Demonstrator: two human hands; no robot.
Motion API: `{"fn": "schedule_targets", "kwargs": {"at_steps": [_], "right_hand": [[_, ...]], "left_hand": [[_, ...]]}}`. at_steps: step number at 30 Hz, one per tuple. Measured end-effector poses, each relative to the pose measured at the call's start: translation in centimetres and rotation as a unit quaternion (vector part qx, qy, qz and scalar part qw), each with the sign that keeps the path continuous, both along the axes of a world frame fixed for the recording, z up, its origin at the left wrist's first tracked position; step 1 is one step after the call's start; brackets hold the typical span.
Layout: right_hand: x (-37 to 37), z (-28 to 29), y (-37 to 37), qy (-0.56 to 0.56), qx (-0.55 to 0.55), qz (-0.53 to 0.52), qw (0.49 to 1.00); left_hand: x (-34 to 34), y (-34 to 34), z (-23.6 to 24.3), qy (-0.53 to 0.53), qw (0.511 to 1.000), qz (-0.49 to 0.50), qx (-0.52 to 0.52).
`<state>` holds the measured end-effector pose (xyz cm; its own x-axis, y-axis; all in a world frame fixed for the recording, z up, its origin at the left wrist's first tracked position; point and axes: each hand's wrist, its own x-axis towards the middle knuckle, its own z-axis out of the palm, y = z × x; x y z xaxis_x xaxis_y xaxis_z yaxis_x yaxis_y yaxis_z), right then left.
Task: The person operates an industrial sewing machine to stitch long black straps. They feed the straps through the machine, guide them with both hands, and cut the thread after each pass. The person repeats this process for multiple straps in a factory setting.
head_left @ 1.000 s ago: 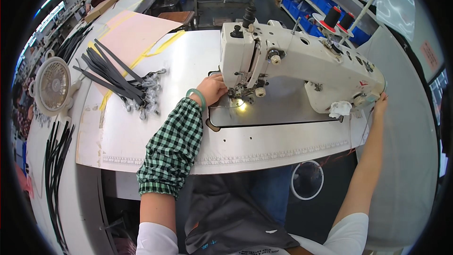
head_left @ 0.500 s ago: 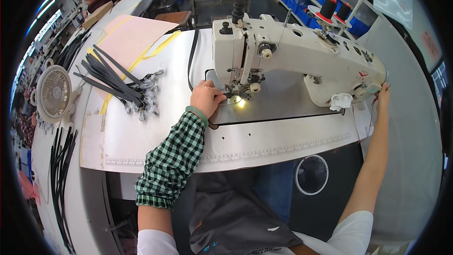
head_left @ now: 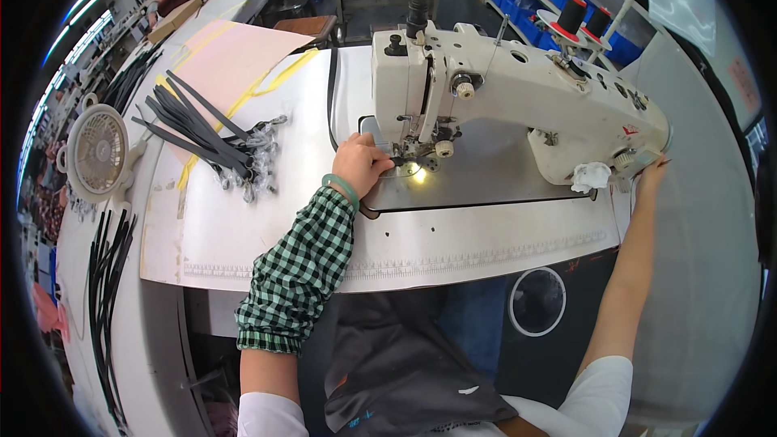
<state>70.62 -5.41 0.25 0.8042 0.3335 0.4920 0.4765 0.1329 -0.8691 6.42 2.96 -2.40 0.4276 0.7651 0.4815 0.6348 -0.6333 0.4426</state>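
Note:
A white sewing machine point(head_left: 502, 73) stands on the table, its small lamp lighting the needle area. My left hand point(head_left: 358, 165) is closed beside the presser foot point(head_left: 413, 150), pinching the end of a black strap point(head_left: 396, 162) there. The rest of that strap point(head_left: 333, 105) seems to run up behind the hand across the white tabletop. At the machine's far right end, my right hand point(head_left: 650, 178) curls at the lower edge of the handwheel point(head_left: 668, 136), its fingers partly hidden.
Left of the machine lies a bundle of black straps point(head_left: 194, 125) with plastic-wrapped ends point(head_left: 261, 154). More black strips point(head_left: 108, 299) hang near a small fan point(head_left: 97, 152). Thread cones point(head_left: 572, 16) stand behind the machine. A printed ruler point(head_left: 477, 252) runs along the table's front.
My right hand has slid lower along the handwheel. My left hand keeps its place by the presser foot. The whole view has shifted slightly.

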Motion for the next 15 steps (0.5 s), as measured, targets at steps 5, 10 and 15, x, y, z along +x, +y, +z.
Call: {"fn": "schedule_targets", "kwargs": {"at_steps": [5,10,15], "right_hand": [[-0.8,0.4,-0.1,0.019,-0.029,0.01,0.999],[-1.1,4.3,0.2,-0.061,-0.083,-0.011,0.995],[1.1,8.1,0.3,-0.042,-0.218,-0.018,0.975]], "left_hand": [[-0.2,-0.9,0.4,0.018,0.999,0.022,-0.02],[-0.2,-1.4,0.8,0.034,0.999,0.034,-0.024],[0.1,-1.0,0.8,0.023,0.999,0.032,-0.012]]}}
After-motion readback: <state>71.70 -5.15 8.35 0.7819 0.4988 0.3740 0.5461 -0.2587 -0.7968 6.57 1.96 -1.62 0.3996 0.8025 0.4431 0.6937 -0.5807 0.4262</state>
